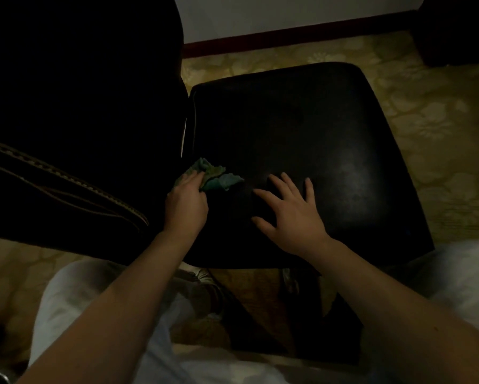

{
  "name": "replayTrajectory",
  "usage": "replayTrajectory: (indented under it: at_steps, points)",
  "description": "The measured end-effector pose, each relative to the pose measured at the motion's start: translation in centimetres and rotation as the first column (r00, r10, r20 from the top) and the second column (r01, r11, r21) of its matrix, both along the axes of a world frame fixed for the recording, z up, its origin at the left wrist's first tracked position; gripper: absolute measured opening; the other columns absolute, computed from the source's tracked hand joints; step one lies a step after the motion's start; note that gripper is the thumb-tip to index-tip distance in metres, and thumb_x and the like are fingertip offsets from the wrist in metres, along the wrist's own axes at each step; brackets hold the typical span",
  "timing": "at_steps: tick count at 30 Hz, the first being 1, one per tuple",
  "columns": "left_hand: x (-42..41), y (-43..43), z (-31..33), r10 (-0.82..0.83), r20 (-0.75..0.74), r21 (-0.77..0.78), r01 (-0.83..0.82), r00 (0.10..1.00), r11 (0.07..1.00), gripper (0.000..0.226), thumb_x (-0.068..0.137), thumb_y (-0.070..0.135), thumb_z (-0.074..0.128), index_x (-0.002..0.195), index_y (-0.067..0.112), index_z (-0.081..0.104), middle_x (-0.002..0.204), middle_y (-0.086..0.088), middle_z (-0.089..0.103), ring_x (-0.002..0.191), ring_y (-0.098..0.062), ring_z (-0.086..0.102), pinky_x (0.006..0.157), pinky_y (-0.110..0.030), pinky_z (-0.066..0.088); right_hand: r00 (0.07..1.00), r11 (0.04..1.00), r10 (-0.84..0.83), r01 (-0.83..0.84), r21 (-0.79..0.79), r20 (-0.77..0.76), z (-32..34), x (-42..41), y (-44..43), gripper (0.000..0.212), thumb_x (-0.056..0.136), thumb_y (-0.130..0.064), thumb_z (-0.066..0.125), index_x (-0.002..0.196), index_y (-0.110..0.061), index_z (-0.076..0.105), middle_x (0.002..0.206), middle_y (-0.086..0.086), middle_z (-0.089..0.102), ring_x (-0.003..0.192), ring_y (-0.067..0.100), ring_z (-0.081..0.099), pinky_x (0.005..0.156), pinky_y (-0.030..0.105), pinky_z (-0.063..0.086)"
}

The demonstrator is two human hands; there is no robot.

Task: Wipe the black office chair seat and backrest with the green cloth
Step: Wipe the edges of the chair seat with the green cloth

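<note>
The backrest [80, 92] left of the seat [302, 120] is pure black, cut off at the edge. Some cloth [219, 180] is under the left hand [187, 200], grip unclear.
</note>
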State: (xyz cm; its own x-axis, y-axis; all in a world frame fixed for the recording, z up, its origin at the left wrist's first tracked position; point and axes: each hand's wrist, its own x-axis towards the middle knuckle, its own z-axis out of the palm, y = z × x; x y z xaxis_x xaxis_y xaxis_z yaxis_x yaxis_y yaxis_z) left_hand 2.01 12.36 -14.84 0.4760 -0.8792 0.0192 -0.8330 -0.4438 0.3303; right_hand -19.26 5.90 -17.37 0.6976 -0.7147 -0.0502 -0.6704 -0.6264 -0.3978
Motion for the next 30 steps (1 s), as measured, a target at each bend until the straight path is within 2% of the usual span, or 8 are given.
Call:
replayTrajectory:
  at_steps: [6,11,19,23,30]
  points:
    - [-1.3,3.0,-0.2,-0.036,-0.027,0.004,0.036,0.999,0.999,0.049,0.097,0.000,0.052,0.146,0.006,0.047,0.154,-0.012,0.042,0.147,-0.027,0.031,0.120,-0.039,0.027,1.000,1.000,-0.020,0.021,-0.021,0.016,-0.3,0.1,-0.1,0.060,0.092,-0.061,0.042,0.146,-0.037,0.032,0.161,0.001,0.016,0.150,0.021,-0.001,0.114,0.056,-0.015]
    - [-0.7,1.3,-0.4,-0.048,0.004,0.015,0.048,0.999,0.999,0.045,0.096,-0.002,0.052,0.141,0.001,0.053,0.148,-0.016,0.048,0.141,-0.030,0.040,0.118,-0.042,0.032,1.000,1.000,-0.002,0.003,-0.015,0.030,-0.5,0.1,-0.2,0.059,0.093,-0.059,0.043,0.145,-0.036,0.031,0.160,0.003,0.016,0.150,0.023,0.000,0.113,0.056,-0.015]
    - [-1.1,0.0,0.0,0.043,-0.020,-0.022,-0.043,0.999,0.999,0.045,0.098,0.002,0.051,0.144,0.006,0.051,0.152,-0.012,0.046,0.143,-0.027,0.038,0.118,-0.034,0.028,1.000,0.999,-0.014,0.014,-0.030,0.024,-0.6,0.2,0.0,0.058,0.093,-0.059,0.042,0.145,-0.035,0.031,0.161,0.003,0.015,0.150,0.023,-0.001,0.113,0.056,-0.015]
    - [-1.8,1.7,-0.4,0.024,-0.021,-0.024,-0.025,0.999,0.999,0.047,0.099,0.003,0.051,0.146,0.007,0.048,0.153,-0.010,0.044,0.145,-0.025,0.035,0.118,-0.034,0.027,0.999,0.999,-0.018,0.019,-0.035,0.030,-0.7,0.2,-0.1,0.058,0.092,-0.059,0.043,0.144,-0.035,0.033,0.160,0.003,0.017,0.150,0.024,0.001,0.114,0.057,-0.013]
    - [-0.7,-0.4,0.0,0.020,-0.011,-0.001,-0.020,1.000,1.000,0.046,0.099,0.002,0.050,0.144,0.006,0.050,0.152,-0.011,0.045,0.144,-0.027,0.036,0.118,-0.034,0.026,1.000,1.000,-0.009,0.010,-0.027,0.030,-0.8,0.2,-0.1,0.058,0.093,-0.059,0.042,0.144,-0.035,0.032,0.160,0.003,0.016,0.150,0.024,0.000,0.114,0.058,-0.012]
